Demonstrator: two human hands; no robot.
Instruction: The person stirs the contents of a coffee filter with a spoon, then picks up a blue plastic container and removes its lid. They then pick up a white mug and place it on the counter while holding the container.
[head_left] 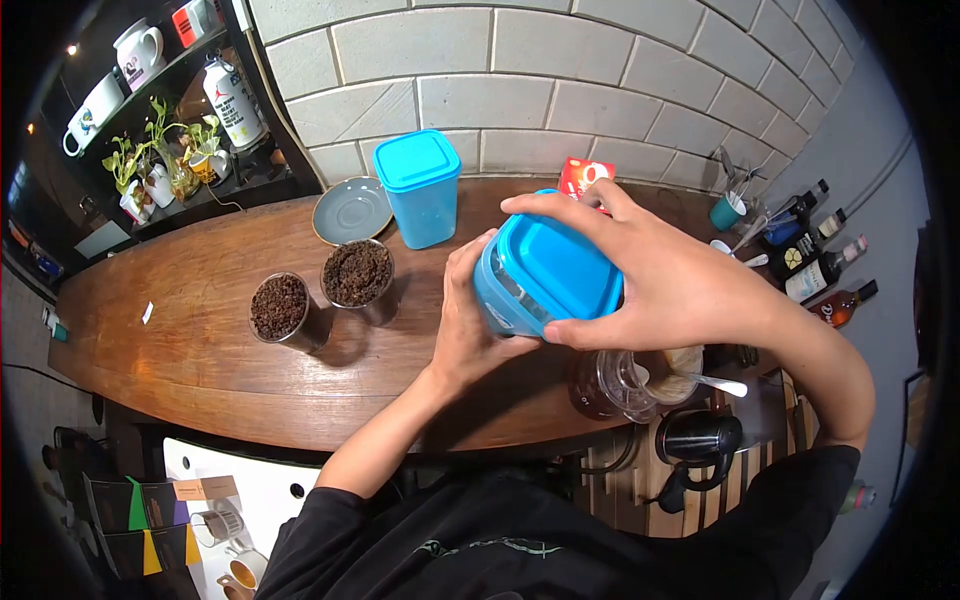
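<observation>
A blue plastic container (510, 295) is held above the wooden counter between both hands, its blue lid (562, 262) tilted and a gap showing along the left edge. My left hand (466, 320) is wrapped round the container's left side. My right hand (655, 265) grips the lid, thumb at the front edge and fingers over the back. Behind and to the left stands a second blue container (425, 200) with its lid on. Two glasses hold dark brown crumbly grounds, one nearer the front (280, 308) and one behind it (358, 275).
A grey plate (352, 211) lies beside the standing container. Behind my right hand is a red box (586, 178). A glass jug (600, 385), a bowl with a spoon (680, 375) and a black kettle (698, 437) are at the front right. Several bottles (815, 272) line the right side.
</observation>
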